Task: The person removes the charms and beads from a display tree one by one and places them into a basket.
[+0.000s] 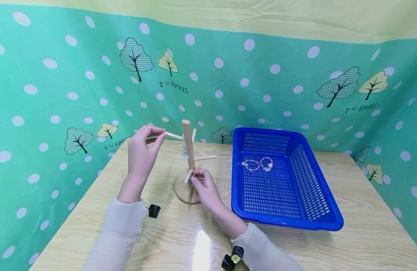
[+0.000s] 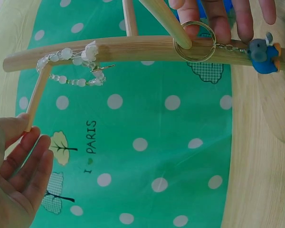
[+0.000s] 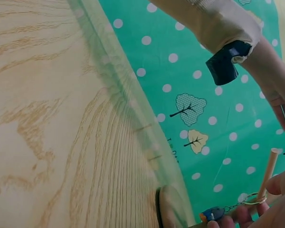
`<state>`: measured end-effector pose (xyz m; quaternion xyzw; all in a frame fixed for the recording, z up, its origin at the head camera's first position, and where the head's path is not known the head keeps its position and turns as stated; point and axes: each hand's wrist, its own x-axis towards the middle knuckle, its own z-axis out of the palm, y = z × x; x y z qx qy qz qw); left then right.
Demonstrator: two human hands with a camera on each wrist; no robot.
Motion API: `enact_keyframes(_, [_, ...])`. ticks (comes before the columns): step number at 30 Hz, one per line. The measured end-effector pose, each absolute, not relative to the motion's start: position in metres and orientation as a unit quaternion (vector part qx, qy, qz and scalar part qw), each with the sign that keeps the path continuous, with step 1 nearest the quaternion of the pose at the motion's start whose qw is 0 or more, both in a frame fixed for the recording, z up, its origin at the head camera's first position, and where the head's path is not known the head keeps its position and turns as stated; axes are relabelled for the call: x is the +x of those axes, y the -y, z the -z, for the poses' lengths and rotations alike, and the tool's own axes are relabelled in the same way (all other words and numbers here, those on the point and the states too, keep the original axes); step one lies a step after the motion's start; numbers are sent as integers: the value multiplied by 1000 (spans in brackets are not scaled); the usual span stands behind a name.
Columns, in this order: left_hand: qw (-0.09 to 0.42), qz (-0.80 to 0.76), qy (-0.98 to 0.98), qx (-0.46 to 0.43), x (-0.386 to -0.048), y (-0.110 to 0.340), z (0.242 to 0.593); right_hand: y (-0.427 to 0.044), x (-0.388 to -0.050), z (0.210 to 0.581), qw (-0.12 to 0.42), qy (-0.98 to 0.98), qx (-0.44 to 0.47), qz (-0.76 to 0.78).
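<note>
A wooden stand (image 1: 189, 145) with several pegs rises from a round base (image 1: 185, 188). My left hand (image 1: 143, 150) pinches the tip of its upper left peg (image 2: 36, 97) between thumb and fingers. A bracelet of clear and white beads (image 2: 80, 81) hangs on that peg against the post. Around a lower peg (image 2: 168, 23) is a metal key ring (image 2: 212, 35), its chain ending in a blue and grey figure charm (image 2: 264, 56). My right hand (image 1: 207, 190) is at the ring, fingers touching it in the right wrist view; the charm lies by its fingertips.
Right of the stand sits a blue plastic basket (image 1: 235, 177) holding two beaded bracelets (image 1: 251, 165). Behind the wooden table (image 1: 174, 233) hangs a green dotted cloth (image 1: 208, 94) with printed trees.
</note>
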<state>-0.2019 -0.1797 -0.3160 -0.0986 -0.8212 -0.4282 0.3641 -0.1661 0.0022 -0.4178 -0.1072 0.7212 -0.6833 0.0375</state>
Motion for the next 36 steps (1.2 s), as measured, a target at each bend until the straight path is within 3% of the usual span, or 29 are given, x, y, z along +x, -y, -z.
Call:
enact_keyframes(16, [368, 426, 820, -100, -202, 179, 315, -1, -167, 422, 21, -711, -85, 698])
enact_keyframes(36, [369, 427, 820, -99, -202, 179, 316, -5, -164, 421, 46, -689, -82, 719])
